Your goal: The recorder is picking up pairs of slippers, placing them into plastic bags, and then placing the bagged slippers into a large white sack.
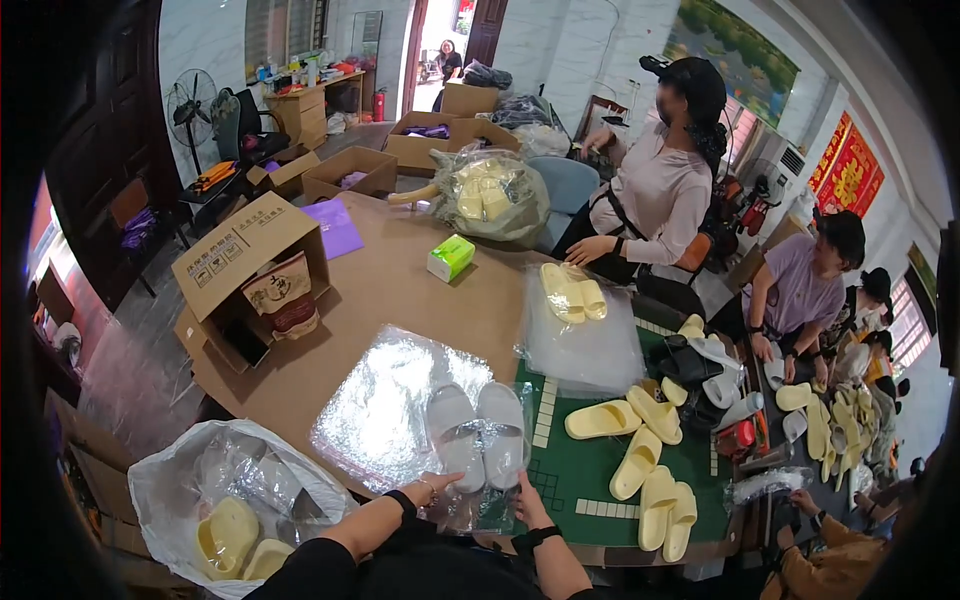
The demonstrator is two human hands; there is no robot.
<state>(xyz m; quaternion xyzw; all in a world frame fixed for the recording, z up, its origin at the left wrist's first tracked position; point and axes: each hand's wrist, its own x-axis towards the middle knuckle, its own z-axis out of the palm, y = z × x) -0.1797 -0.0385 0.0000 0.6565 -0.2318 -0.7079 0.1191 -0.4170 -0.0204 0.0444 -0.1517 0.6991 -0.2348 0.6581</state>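
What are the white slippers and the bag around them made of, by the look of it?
White slippers: probably soft moulded foam or rubber, matte, thick and seamless. Bag: thin clear plastic film, glossy, wrinkled, with glare. Both hands, left and right, hold its near edge.

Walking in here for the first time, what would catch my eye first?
Probably the pair of white slippers in a clear plastic bag, right in front, with the left hand and right hand on the bag's near edge. To the right, loose yellow slippers scatter over a green mat, and a big cardboard box stands open at the left.
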